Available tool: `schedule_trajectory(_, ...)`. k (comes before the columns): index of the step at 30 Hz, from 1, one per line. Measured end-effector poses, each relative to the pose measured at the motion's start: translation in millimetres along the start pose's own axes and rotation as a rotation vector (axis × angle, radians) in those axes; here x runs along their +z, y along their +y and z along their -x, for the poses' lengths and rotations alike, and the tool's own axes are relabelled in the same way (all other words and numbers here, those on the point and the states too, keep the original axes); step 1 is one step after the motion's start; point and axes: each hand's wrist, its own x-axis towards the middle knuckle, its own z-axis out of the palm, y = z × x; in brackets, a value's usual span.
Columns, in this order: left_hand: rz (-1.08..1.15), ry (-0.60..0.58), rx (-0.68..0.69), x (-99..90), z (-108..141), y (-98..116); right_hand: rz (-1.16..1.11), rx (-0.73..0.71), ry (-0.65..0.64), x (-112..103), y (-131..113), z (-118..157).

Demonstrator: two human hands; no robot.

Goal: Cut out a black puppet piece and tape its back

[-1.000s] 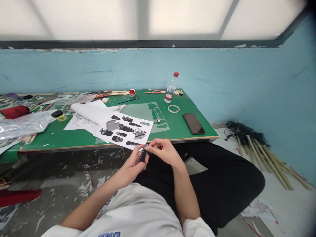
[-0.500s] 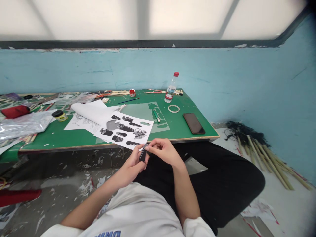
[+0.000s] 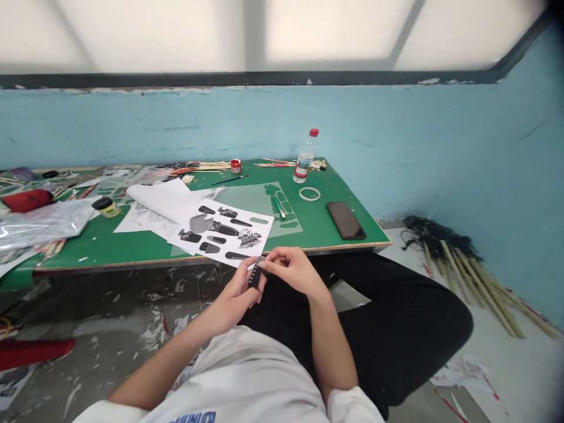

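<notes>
Black paper cutout [image 3: 255,275]: pinched between left hand [image 3: 235,296] and right hand [image 3: 293,270], fingertips of both closed on it; printed sheet [image 3: 224,232] just beyond the hands

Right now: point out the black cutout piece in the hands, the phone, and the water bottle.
black cutout piece [image 3: 255,275]: head view, middle of the strip between both hands.
phone [image 3: 346,220]: head view, centre of the dark screen.
water bottle [image 3: 305,160]: head view, on its label.
</notes>
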Motion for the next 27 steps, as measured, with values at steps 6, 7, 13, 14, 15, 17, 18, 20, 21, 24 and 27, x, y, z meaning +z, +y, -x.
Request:
schedule_trajectory(6,-0.001,-0.003,-0.003,2.0,0.5,4.3,0.010,-0.001,0.001,0.1,-0.7,0.0)
schedule_trajectory(7,-0.001,-0.002,-0.003,2.2,0.5,4.3,0.012,0.000,0.001,0.1,-0.8,0.0)
schedule_trajectory(13,-0.007,0.010,-0.006,2.3,0.4,3.1,0.018,0.004,0.002,0.4,-0.2,0.0)
schedule_trajectory(14,-0.007,0.011,-0.005,2.2,0.2,2.5,0.019,0.004,0.001,0.4,0.0,-0.1)
schedule_trajectory(15,-0.008,0.013,-0.003,2.1,0.2,1.8,0.020,0.004,0.001,0.4,0.2,-0.2)
schedule_trajectory(17,-0.008,0.013,0.001,1.7,0.0,0.0,0.023,0.004,0.000,0.5,0.6,-0.4)
schedule_trajectory(18,-0.008,0.013,0.003,1.5,0.0,-0.8,0.026,0.005,0.000,0.5,0.7,-0.6)
schedule_trajectory(20,-0.011,0.011,0.002,1.1,0.1,-1.7,0.030,0.006,0.000,0.4,0.9,-0.8)
schedule_trajectory(21,-0.012,0.010,0.001,1.0,0.2,-1.8,0.032,0.006,0.000,0.3,0.9,-0.8)
schedule_trajectory(24,-0.018,0.007,-0.004,1.0,0.7,-0.7,0.036,0.009,0.001,0.1,0.7,-0.6)
schedule_trajectory(27,-0.024,0.005,-0.009,1.1,1.3,0.5,0.034,0.010,0.003,0.1,0.5,-0.4)
